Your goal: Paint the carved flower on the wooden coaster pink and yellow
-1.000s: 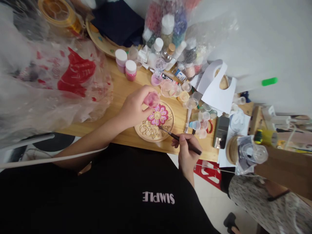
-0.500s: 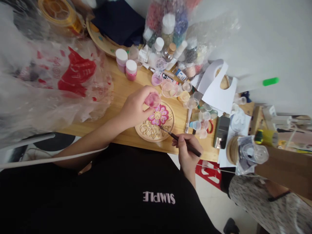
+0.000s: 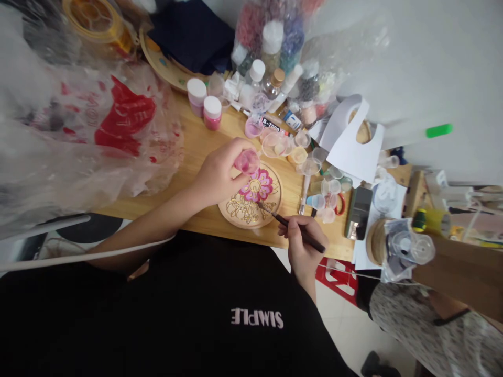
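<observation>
Right hand (image 3: 302,246) pinching one thin brush (image 3: 293,229), long axis slanted, tip pointing up-left onto one round wooden disc (image 3: 250,197), left hand (image 3: 218,170) gripping one small pink cup (image 3: 246,161), wooden counter (image 3: 196,152)

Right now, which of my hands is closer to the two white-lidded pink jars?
Left. Your left hand, holding a small pink cup, sits just in front of the jars. Your right hand, holding the brush, is farther off, at the near edge of the table.
</observation>
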Action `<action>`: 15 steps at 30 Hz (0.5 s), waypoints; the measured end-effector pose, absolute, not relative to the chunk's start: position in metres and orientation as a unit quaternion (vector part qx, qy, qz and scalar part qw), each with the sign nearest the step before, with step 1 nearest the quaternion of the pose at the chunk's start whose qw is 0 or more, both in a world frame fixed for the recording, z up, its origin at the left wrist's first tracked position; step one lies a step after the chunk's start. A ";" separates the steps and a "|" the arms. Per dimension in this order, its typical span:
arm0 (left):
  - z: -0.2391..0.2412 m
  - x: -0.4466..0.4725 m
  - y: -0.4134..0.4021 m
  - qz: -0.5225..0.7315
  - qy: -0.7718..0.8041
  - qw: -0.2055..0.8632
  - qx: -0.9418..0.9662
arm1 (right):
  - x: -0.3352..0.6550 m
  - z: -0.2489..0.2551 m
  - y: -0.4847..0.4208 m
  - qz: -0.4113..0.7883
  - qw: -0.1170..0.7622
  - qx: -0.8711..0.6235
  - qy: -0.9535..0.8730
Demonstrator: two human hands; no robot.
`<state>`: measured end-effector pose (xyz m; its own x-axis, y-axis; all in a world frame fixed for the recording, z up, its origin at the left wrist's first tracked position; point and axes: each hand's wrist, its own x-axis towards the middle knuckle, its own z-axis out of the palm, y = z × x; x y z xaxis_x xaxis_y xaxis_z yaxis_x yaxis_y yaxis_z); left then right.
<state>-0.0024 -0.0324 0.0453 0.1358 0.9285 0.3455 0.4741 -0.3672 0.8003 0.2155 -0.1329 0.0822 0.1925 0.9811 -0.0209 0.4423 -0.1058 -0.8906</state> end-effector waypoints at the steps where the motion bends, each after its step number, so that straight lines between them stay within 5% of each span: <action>1: 0.045 -0.002 -0.032 0.428 0.499 0.265 0.706 | 0.215 0.082 -0.133 0.338 0.397 -0.663 -0.537; 15: 0.049 -0.003 -0.033 0.393 0.527 0.279 0.700 | 0.215 0.082 -0.134 0.339 0.403 -0.666 -0.528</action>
<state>-0.0026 -0.0329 0.0486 0.1359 0.9568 0.2571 0.5178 -0.2898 0.8049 0.2146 -0.1336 0.0821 0.2125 0.9768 -0.0257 0.4314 -0.1174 -0.8945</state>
